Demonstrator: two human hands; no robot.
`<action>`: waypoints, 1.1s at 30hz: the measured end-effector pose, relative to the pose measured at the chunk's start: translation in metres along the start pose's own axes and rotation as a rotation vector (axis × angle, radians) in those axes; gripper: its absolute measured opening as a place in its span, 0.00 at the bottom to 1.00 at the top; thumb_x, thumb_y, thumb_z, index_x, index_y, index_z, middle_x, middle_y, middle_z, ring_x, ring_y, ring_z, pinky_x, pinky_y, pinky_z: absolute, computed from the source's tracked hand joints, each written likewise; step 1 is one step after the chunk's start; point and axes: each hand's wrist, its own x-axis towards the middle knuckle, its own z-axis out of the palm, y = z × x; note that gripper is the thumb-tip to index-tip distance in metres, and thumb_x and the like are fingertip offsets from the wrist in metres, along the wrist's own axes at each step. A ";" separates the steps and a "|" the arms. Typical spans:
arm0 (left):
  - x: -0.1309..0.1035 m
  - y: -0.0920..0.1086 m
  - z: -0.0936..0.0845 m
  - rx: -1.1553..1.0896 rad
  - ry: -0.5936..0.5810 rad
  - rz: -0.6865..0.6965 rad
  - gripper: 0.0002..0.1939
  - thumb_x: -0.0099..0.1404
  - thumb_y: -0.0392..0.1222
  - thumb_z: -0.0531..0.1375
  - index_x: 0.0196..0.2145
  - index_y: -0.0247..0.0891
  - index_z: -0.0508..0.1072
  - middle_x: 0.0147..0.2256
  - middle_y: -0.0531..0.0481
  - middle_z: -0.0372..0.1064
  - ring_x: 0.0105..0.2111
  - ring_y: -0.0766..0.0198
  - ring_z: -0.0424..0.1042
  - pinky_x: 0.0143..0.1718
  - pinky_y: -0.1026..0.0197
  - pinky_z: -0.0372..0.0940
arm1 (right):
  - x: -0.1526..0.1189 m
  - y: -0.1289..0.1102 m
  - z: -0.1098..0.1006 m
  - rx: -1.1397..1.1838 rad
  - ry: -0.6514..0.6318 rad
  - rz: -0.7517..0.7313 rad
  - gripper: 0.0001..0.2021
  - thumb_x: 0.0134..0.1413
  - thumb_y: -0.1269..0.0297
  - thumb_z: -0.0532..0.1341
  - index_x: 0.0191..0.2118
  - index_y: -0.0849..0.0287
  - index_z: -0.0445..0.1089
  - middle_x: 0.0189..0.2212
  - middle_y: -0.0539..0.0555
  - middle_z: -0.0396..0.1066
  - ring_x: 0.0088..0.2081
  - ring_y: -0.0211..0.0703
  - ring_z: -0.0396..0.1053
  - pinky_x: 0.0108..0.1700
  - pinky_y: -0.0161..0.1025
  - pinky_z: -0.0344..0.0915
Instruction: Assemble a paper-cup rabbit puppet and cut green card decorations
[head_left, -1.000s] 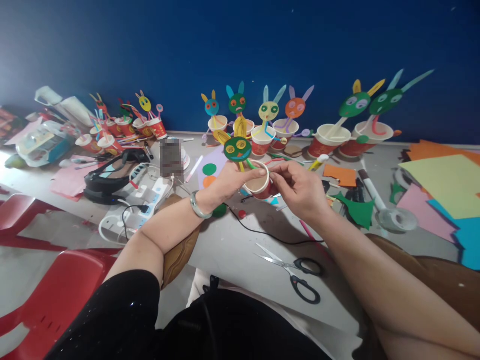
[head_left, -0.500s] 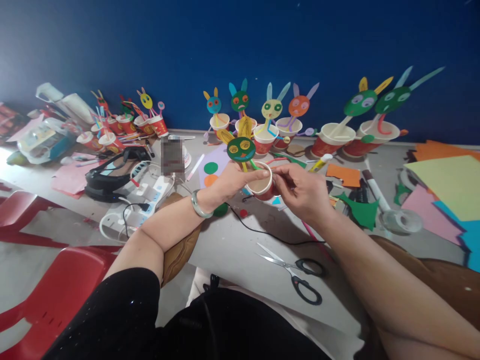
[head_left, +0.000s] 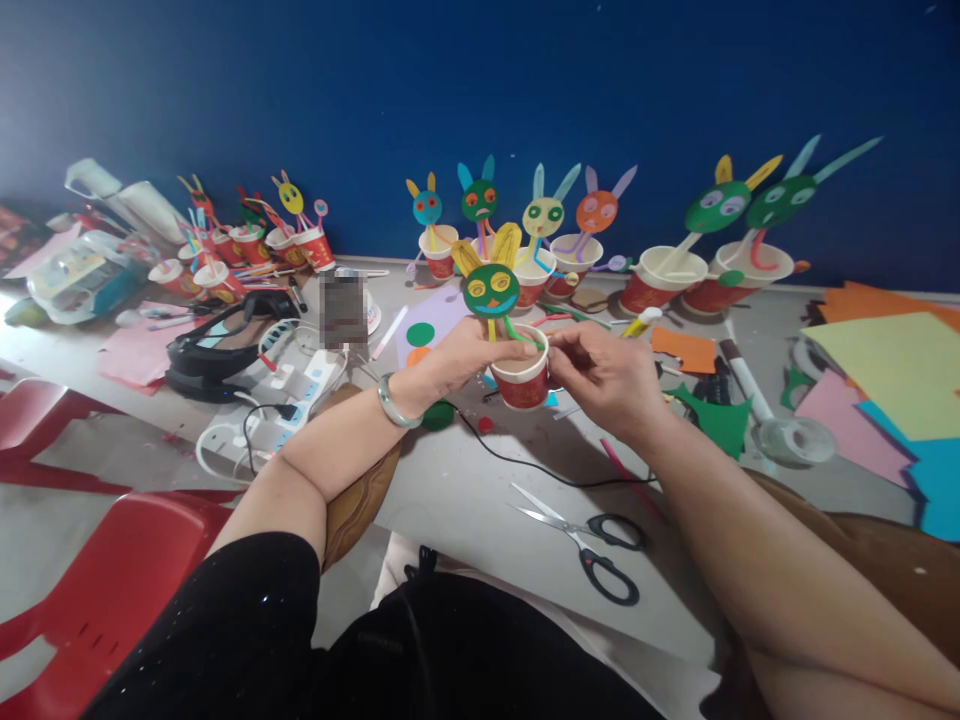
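Note:
My left hand (head_left: pixel 457 355) grips a red and white paper cup (head_left: pixel 523 388), its thumb lying over the near rim. A green paper rabbit head (head_left: pixel 491 291) with yellow ears and yellow eyes rises above the cup. Green and yellow strips run down from the head, the green one to the cup's mouth. My right hand (head_left: pixel 604 378) is closed in a pinch against the cup's right side, just below the rim. What lies between those fingertips is hidden. Nearer my body, black-handled scissors (head_left: pixel 581 540) lie part-open on the table.
Several finished rabbit cups stand along the blue wall, among them an orange-headed rabbit (head_left: pixel 597 212). Coloured paper (head_left: pixel 885 365) is piled at right beside a tape roll (head_left: pixel 795 440). At left are a power strip (head_left: pixel 306 395), a black headset (head_left: pixel 214 350) and a red chair (head_left: pixel 127 590).
The cup has turned more upright, showing more of its red side. The rabbit head has shifted slightly right and up. Both hands keep their places on the cup.

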 end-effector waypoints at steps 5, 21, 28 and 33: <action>-0.002 0.002 -0.001 -0.013 -0.014 0.003 0.26 0.52 0.60 0.80 0.35 0.34 0.84 0.34 0.45 0.82 0.39 0.59 0.78 0.51 0.52 0.73 | 0.002 -0.002 -0.004 -0.002 -0.005 -0.007 0.11 0.69 0.52 0.62 0.41 0.52 0.76 0.27 0.52 0.79 0.29 0.49 0.78 0.34 0.44 0.73; 0.002 -0.003 -0.004 -0.016 -0.023 -0.024 0.27 0.50 0.60 0.80 0.36 0.35 0.84 0.38 0.43 0.84 0.41 0.56 0.80 0.50 0.51 0.73 | 0.010 -0.007 -0.019 0.014 -0.103 0.011 0.06 0.64 0.60 0.64 0.37 0.53 0.76 0.25 0.50 0.79 0.26 0.44 0.75 0.31 0.40 0.70; 0.005 -0.010 -0.005 -0.013 0.007 -0.051 0.28 0.52 0.63 0.79 0.36 0.35 0.84 0.36 0.42 0.84 0.39 0.56 0.80 0.47 0.50 0.74 | 0.013 -0.001 -0.017 0.207 -0.144 0.127 0.11 0.62 0.53 0.68 0.34 0.52 0.70 0.22 0.49 0.76 0.24 0.43 0.75 0.28 0.39 0.72; 0.006 -0.013 -0.005 -0.011 0.015 -0.021 0.31 0.51 0.64 0.80 0.37 0.33 0.83 0.36 0.43 0.83 0.39 0.58 0.79 0.48 0.52 0.73 | 0.014 -0.002 -0.013 0.305 -0.155 0.215 0.13 0.56 0.51 0.73 0.37 0.53 0.76 0.28 0.50 0.80 0.28 0.43 0.77 0.30 0.39 0.75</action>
